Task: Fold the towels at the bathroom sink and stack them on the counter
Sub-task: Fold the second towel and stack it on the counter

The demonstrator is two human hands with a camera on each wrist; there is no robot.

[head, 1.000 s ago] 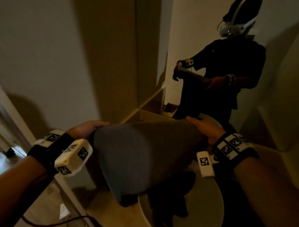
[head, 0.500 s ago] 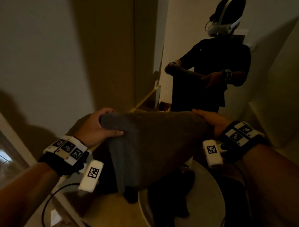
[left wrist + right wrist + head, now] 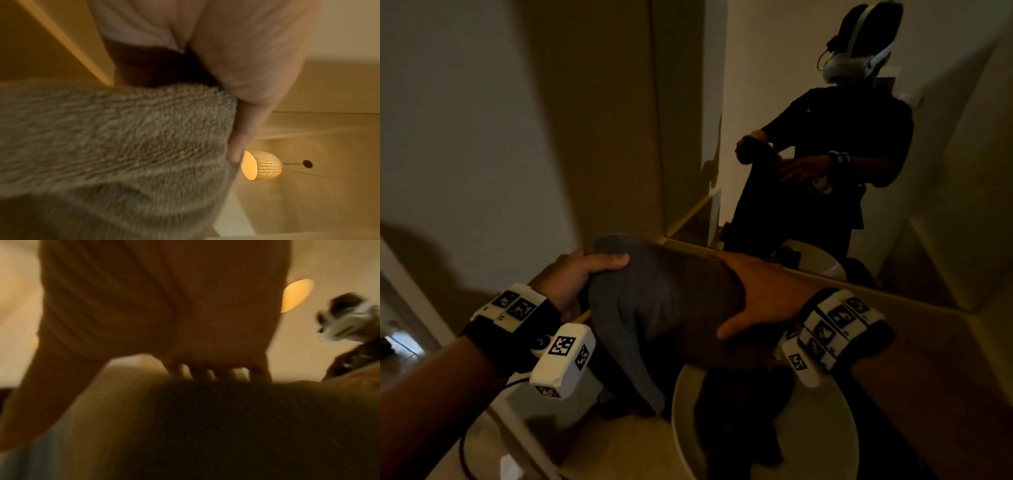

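On the left, my left hand point(image 3: 582, 277) grips one end of the grey towel point(image 3: 671, 301), thumb over the top edge and fingers curled behind it, so that end stays pinned while the cloth doubles over. The towel hangs in the air between my hands, above the counter point(image 3: 619, 452) and the rim of the sink basin point(image 3: 681, 411), one corner drooping towards it. More dark cloth point(image 3: 743, 418) lies in the basin, probably waiting its turn. On the right, my right hand point(image 3: 760, 294) clasps the other end, fingers over the top, thumb underneath, I reckon to bring the halves together. The mirror point(image 3: 791, 102) beyond shows my reflection.
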